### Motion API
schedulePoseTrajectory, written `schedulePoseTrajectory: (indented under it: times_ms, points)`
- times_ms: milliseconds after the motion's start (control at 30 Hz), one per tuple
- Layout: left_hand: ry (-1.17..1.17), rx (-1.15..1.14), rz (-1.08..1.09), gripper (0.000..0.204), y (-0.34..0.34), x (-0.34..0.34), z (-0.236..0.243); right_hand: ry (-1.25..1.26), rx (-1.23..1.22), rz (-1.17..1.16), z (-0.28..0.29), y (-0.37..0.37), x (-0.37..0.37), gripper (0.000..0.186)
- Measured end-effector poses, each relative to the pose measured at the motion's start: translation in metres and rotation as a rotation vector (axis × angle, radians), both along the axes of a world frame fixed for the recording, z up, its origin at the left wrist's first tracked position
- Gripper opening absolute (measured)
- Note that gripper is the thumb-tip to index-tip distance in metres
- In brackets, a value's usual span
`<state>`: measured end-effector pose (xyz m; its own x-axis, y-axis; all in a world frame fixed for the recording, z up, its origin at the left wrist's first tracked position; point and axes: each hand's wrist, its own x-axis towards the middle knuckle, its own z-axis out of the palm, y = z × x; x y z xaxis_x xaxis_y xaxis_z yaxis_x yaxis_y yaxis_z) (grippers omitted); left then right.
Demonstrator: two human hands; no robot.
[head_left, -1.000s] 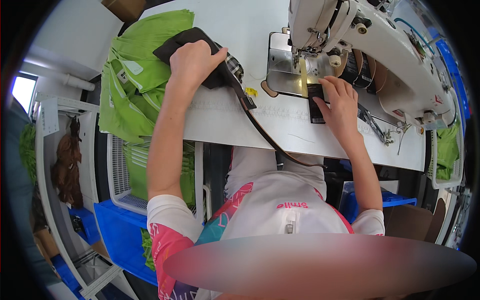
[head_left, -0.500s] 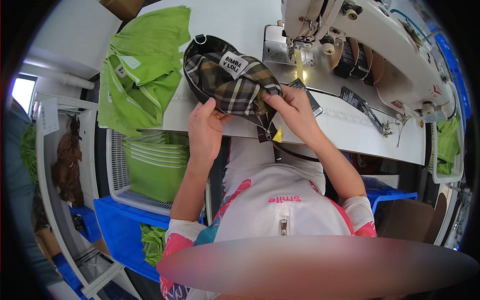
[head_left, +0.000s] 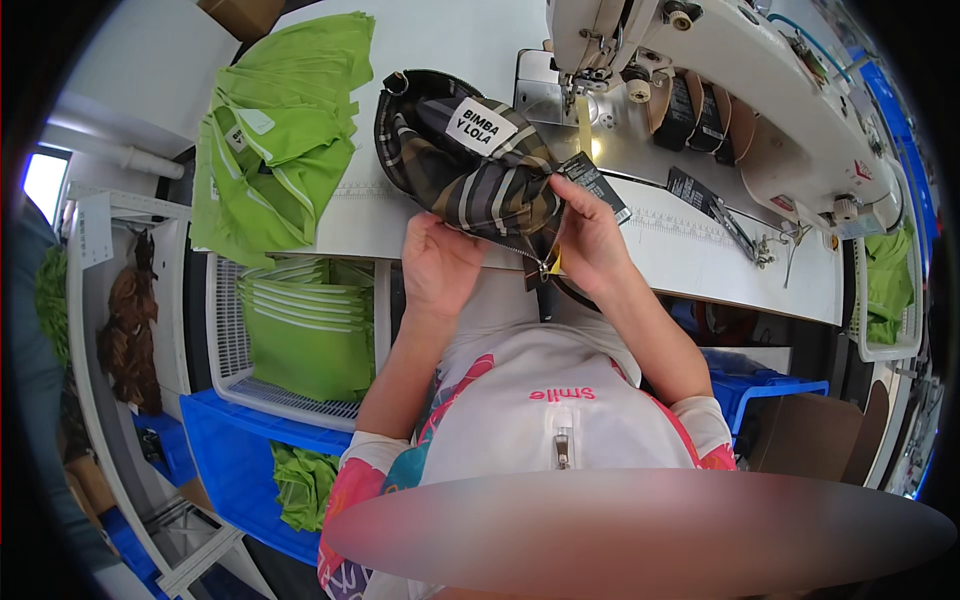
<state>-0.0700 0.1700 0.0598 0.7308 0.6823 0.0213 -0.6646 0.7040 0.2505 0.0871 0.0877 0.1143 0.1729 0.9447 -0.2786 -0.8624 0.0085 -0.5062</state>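
Observation:
Between my two hands is a dark plaid zip pouch (head_left: 480,190), its mouth spread so the checked lining and a white sewn label (head_left: 481,126) show. My left hand (head_left: 440,265) is closed on the pouch's near zip edge, fingers partly under the cloth. At the right end, my right hand (head_left: 592,232) pinches the edge with the thumb on top. A metal zip pull (head_left: 545,267) hangs at the near corner beside a bit of yellow. A metal ring sits at the pouch's far left corner.
A white sewing machine (head_left: 780,110) stands at the right back. Green fabric pieces (head_left: 280,130) are heaped on the table's left. Below are a white basket (head_left: 228,330) of green pieces and a blue crate (head_left: 230,450). Tweezers (head_left: 735,235) and black tags lie right.
The pouch's lining and label have turned more toward me. My left hand has slid right along the near edge, and my right hand has shifted slightly lower.

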Motion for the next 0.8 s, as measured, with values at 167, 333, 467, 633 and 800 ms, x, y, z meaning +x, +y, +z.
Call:
schedulePoseTrajectory:
  times_ms: [167,333,467,633,800]
  points:
    - [0.406,0.19,0.334,0.035,-0.01,-0.008,0.03,-0.359,-0.021,0.005,-0.009,-0.002,0.012,0.025]
    - [0.828,1.178,0.901,0.03,-0.002,-0.015,0.056,-0.356,0.056,0.063,0.005,-0.004,0.015,0.027]
    - [0.887,1.777,0.689,0.018,0.001,-0.01,0.098,-0.459,0.018,0.124,0.017,-0.001,0.02,0.028]
    - [1.079,1.872,0.735,0.032,0.009,-0.008,0.105,-0.622,-0.024,0.204,0.026,0.006,0.033,0.032]
    - [1.038,1.565,0.286,0.055,0.018,-0.001,0.111,-0.713,0.006,0.404,0.018,0.009,0.056,0.033]
